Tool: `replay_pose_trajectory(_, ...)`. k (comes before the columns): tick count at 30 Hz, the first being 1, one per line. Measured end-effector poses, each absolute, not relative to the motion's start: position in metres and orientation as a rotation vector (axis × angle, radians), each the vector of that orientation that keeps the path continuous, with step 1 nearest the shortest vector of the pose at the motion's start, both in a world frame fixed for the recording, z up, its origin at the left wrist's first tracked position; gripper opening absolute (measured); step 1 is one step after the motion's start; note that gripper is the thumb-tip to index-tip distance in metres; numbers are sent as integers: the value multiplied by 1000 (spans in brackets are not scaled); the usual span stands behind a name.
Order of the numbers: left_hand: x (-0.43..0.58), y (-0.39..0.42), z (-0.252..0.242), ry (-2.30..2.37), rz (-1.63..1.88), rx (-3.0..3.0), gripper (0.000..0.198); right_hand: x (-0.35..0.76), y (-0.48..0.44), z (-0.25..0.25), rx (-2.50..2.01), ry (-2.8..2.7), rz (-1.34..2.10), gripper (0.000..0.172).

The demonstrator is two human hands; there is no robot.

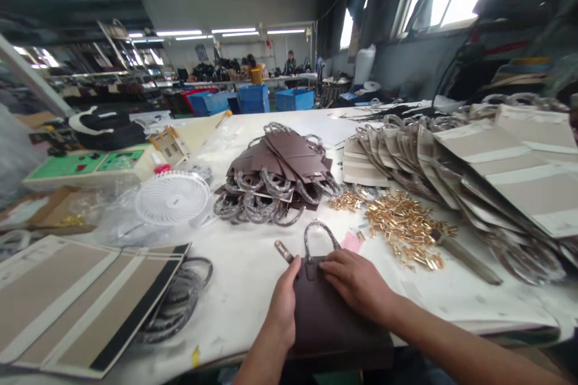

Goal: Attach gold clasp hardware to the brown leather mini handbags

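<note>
A dark brown handbag panel (343,319) lies at the table's front edge, its looped handle (311,230) wrapped in clear plastic and pointing away from me. My left hand (282,304) is closed on the panel's left edge, thumb uppermost. Just past that thumb a small metal-fitted piece (283,249) sticks out; whether it is fixed to the panel I cannot tell. Over the upper right part of the panel, beside the handle's base, my right hand (356,283) grips with bent fingers held together. Its fingertips are partly hidden.
Brown panels (284,159) are piled ahead. Gold-coloured metal pieces (401,222) lie to the right, with a dark-headed hammer-like tool (469,258). Beige-backed panels (533,162) are stacked at right, another stack (85,301) at left. A white fan (172,197) stands left; a person (290,63) sits far back.
</note>
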State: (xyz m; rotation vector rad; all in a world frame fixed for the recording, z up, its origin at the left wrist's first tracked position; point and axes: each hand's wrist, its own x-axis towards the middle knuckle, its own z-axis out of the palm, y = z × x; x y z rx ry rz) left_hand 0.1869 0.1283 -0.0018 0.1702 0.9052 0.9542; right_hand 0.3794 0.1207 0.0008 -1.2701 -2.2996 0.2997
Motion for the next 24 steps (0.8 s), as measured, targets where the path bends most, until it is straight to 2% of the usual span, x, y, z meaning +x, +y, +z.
replay_pose_trajectory(3,176,129,3,1043,1038,118,36,397,117,5,-1191,-2116,310,32)
replay_pose_trajectory(9,164,128,2,1153,1204,66,30,461,157,-15,-1815,-1943,222,29)
replay_pose_trajectory(12,172,124,-1,1180,1204,76,30,477,185,-21,-1906,-1983,219,23)
replay_pose_trajectory(16,177,119,-7,1168,1240,171,31,486,202,-18,-1902,-2067,237,21)
replay_pose_trajectory(19,175,117,-14,1190,1309,284,40,487,198,-8,-1848,-2062,254,22)
replay_pose_trajectory(22,177,117,-22,1195,1349,348,50,463,173,6,-1748,-1997,342,32)
replay_pose_trajectory(24,180,118,-26,1203,1366,348,51,430,149,12,-1624,-1852,546,36)
